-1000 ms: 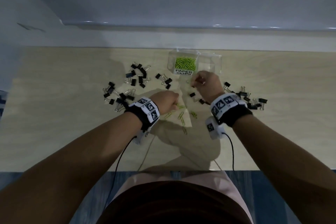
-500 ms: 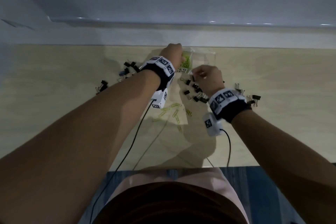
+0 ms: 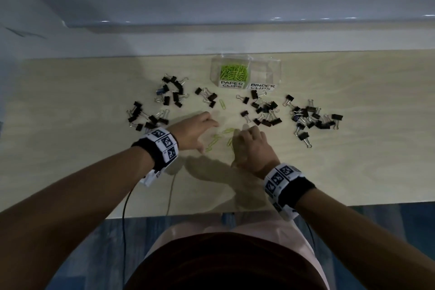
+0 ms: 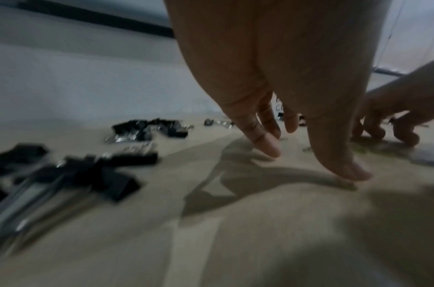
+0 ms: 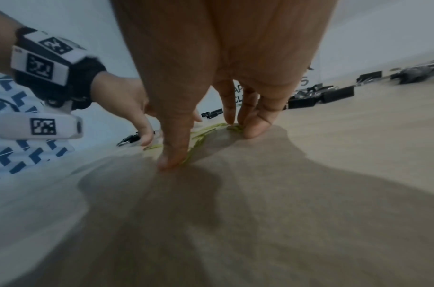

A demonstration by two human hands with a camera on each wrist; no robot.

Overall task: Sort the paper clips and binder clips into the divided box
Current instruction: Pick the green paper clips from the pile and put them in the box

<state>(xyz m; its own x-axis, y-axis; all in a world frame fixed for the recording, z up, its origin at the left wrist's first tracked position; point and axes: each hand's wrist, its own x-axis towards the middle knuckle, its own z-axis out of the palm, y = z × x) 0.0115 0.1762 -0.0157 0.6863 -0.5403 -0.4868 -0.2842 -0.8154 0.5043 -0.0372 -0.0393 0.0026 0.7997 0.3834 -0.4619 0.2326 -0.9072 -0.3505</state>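
Note:
A clear divided box (image 3: 263, 70) stands at the table's far side. Its left part, labelled PAPER CLIPS, holds green paper clips (image 3: 234, 72); the part labelled BINDER CLIPS looks empty. Black binder clips (image 3: 264, 110) lie scattered in several groups. Loose green paper clips (image 3: 219, 138) lie between my hands. My left hand (image 3: 207, 134) reaches down with straight fingers, thumb tip on the table (image 4: 311, 162), holding nothing. My right hand (image 3: 242, 139) presses its thumb and fingertips on the loose paper clips (image 5: 198, 139), fingers spread (image 5: 211, 145).
More binder clips lie at the left (image 3: 150, 116), upper left (image 3: 173, 89) and far right (image 3: 313, 117). One paper clip (image 3: 222, 104) lies alone nearer the box. The wooden table (image 3: 70, 136) ends at a wall behind; cables hang over its near edge.
My left hand has come back from over the box down to the loose paper clips. My right hand has drawn back from the binder clips near the box onto the paper clips.

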